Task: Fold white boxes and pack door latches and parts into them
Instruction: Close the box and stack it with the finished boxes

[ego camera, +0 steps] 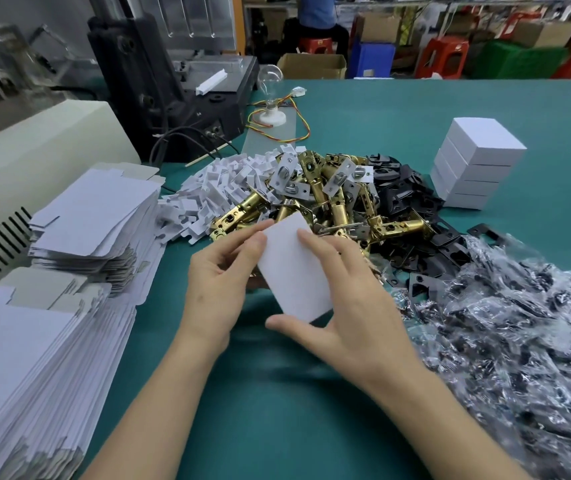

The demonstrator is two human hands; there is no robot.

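While both hands hold it above the green table (277, 410), the white box (294, 268) sits at the middle of the view, its broad plain face turned up and its long side tilted, just in front of the heap of brass door latches (329, 199). The left hand (218, 285) pinches the box's left long edge near the upper corner, with the fingertips curled in against the card. The right hand (350, 306) grips it from the other side: the forefinger lies across the upper face, the thumb presses at the lower corner, and the other fingers are hidden behind the box. Whether the box's end flaps are tucked in cannot be told from this angle. Left of the latches lies a pile of small white cardboard inserts (221, 181); to their right are black strike plates (412, 202), and nearer on the right is a mass of parts sealed in clear plastic bags (519, 323). Four finished white boxes (474, 164) stand stacked on the far right of the table. Two stacks of flat box blanks (35, 358) lie along the left edge, beside a beige machine casing (35, 143).
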